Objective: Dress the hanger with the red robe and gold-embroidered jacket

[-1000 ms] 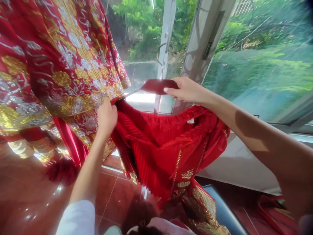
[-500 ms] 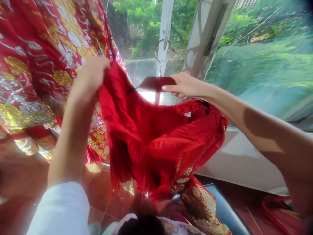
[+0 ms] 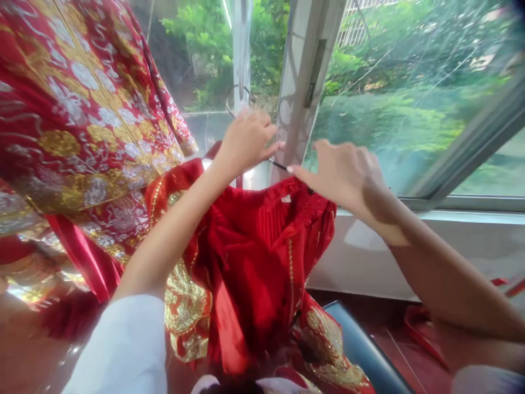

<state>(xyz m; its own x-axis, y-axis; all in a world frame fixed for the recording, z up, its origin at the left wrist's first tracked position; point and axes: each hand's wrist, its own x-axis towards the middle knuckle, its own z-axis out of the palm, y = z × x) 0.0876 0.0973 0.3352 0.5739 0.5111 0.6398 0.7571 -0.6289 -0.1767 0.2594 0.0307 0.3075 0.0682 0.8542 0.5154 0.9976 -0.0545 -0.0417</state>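
One red garment (image 3: 254,262) with gold embroidery hangs below and between the two hands, its gathered waist held partly agape like a pouch, with one small white label (image 3: 286,198) inside the back edge. One hanger (image 3: 213,149) runs along that waist: its dark red board shows on the left, a thin dark rod on the right, and one metal hook rises in front of the window (image 3: 406,109). The left hand (image 3: 248,134) curls around the hanger's middle just under the hook, thumb sticking out to the right, its forearm crossing the garment's left side. The right hand (image 3: 348,169) is spread, thumb and fingers apart, the thumb tip beside the rod's end at the waist's right corner (the fingertips are blurred). To the left hangs a larger red robe (image 3: 90,126) with gold and silver embroidery; below, to the right, is one dark blue seat (image 3: 365,345).
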